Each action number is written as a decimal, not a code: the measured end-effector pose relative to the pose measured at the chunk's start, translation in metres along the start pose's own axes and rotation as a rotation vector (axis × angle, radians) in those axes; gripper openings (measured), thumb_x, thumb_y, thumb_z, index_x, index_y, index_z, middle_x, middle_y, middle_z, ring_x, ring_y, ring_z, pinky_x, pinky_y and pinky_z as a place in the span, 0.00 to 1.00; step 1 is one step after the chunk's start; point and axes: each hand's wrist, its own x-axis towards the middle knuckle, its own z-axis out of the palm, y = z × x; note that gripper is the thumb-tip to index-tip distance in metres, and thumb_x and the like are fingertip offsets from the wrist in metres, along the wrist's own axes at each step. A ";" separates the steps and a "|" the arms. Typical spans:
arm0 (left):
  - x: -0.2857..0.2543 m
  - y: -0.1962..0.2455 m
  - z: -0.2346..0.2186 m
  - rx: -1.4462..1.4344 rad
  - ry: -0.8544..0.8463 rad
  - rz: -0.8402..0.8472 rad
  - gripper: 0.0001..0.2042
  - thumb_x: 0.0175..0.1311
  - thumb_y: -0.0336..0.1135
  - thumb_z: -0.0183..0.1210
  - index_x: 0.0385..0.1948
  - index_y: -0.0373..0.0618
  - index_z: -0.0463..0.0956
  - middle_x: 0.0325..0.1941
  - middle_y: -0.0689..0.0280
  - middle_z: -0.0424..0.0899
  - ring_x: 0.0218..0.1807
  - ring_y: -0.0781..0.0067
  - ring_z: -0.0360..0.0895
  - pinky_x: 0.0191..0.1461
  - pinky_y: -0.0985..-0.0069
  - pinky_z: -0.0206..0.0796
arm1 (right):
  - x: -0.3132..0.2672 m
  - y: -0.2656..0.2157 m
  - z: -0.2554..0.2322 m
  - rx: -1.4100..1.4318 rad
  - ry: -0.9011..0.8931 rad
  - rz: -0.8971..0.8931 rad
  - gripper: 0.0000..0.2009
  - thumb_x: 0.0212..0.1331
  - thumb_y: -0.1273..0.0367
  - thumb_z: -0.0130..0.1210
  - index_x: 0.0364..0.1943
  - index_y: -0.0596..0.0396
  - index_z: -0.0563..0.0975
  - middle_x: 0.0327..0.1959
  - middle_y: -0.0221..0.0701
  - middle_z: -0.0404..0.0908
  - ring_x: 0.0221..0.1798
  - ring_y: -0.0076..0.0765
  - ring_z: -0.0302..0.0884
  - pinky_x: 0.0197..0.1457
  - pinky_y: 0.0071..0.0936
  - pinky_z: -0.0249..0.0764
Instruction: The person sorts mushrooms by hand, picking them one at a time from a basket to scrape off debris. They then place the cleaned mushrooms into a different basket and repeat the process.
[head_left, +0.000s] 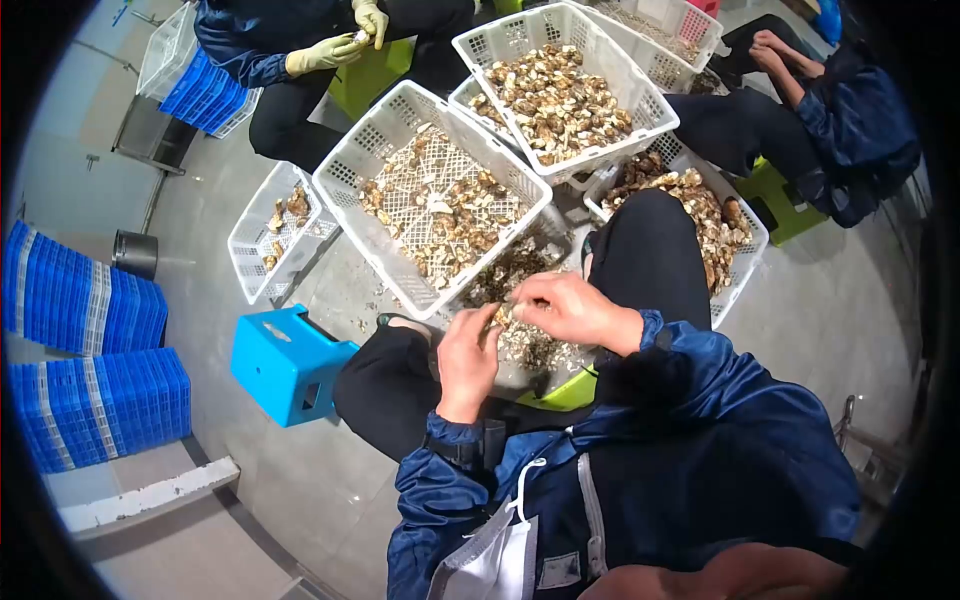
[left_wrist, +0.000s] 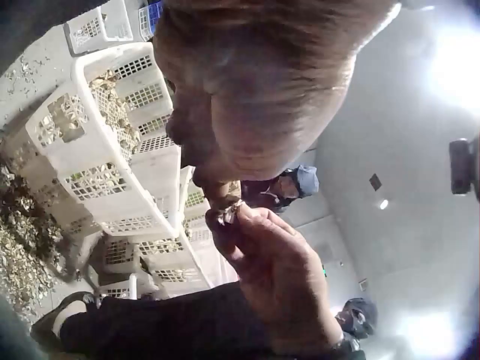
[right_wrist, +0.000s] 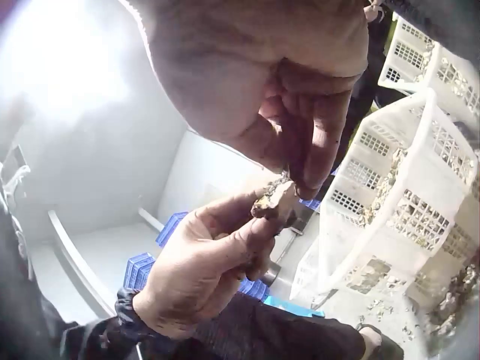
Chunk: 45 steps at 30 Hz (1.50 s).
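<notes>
Between my two hands is a small, dirty white-and-brown mushroom piece. My left hand pinches it between thumb and fingers, as the right wrist view shows. My right hand has its fingers curled at the piece's other side, with thumb and fingertip pinching there in the left wrist view. Both hands are above a heap of dark and pale trimmings on the floor between my legs. Just ahead, a white crate holds scattered mushroom pieces.
A fuller white crate stands behind, stacked on another. A crate of mushrooms is beside my right knee. To the left are a small white crate, a blue stool and stacked blue crates. Two people sit across from me.
</notes>
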 end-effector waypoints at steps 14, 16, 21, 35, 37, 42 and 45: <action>0.000 0.000 -0.001 0.024 -0.012 0.031 0.17 0.57 0.22 0.66 0.50 0.45 0.82 0.42 0.57 0.83 0.39 0.54 0.82 0.42 0.67 0.74 | 0.000 -0.003 0.000 0.016 -0.017 0.064 0.12 0.61 0.66 0.59 0.39 0.63 0.81 0.38 0.47 0.82 0.38 0.55 0.81 0.43 0.42 0.77; 0.002 -0.001 0.000 0.032 0.014 0.073 0.17 0.58 0.22 0.66 0.49 0.45 0.82 0.41 0.57 0.83 0.36 0.55 0.82 0.41 0.68 0.74 | 0.001 -0.004 -0.002 0.044 -0.027 0.064 0.12 0.61 0.65 0.59 0.38 0.63 0.81 0.36 0.47 0.82 0.37 0.54 0.81 0.41 0.42 0.77; 0.001 0.004 -0.003 0.009 -0.010 0.016 0.16 0.58 0.22 0.65 0.49 0.44 0.82 0.41 0.57 0.82 0.36 0.56 0.81 0.42 0.68 0.73 | 0.005 -0.021 -0.010 0.049 -0.073 0.395 0.13 0.61 0.64 0.60 0.38 0.62 0.80 0.33 0.44 0.81 0.34 0.52 0.81 0.39 0.41 0.76; 0.002 0.001 0.001 0.090 0.041 0.146 0.17 0.57 0.21 0.65 0.50 0.44 0.81 0.44 0.57 0.82 0.43 0.54 0.82 0.45 0.68 0.75 | 0.001 -0.001 0.008 0.129 0.099 0.188 0.12 0.61 0.63 0.60 0.39 0.58 0.81 0.22 0.39 0.80 0.23 0.40 0.76 0.29 0.37 0.70; 0.002 0.002 0.002 -0.002 0.040 0.107 0.16 0.58 0.21 0.65 0.49 0.43 0.81 0.45 0.60 0.83 0.43 0.65 0.82 0.44 0.74 0.74 | 0.002 -0.005 -0.001 0.192 0.007 0.399 0.11 0.61 0.63 0.60 0.39 0.58 0.81 0.21 0.35 0.78 0.21 0.29 0.72 0.27 0.32 0.67; 0.001 -0.015 0.012 -0.459 -0.123 -0.264 0.20 0.65 0.23 0.62 0.58 0.44 0.72 0.50 0.61 0.83 0.43 0.72 0.80 0.45 0.77 0.72 | 0.003 -0.005 0.003 0.186 0.095 0.321 0.12 0.61 0.63 0.61 0.40 0.58 0.81 0.21 0.34 0.77 0.22 0.26 0.71 0.26 0.31 0.66; 0.005 -0.008 0.005 -0.797 -0.249 -0.476 0.22 0.69 0.25 0.59 0.63 0.43 0.65 0.52 0.62 0.79 0.44 0.80 0.77 0.41 0.81 0.70 | 0.004 -0.006 0.005 0.193 0.113 0.313 0.13 0.60 0.63 0.61 0.42 0.59 0.81 0.24 0.36 0.79 0.23 0.28 0.73 0.28 0.31 0.69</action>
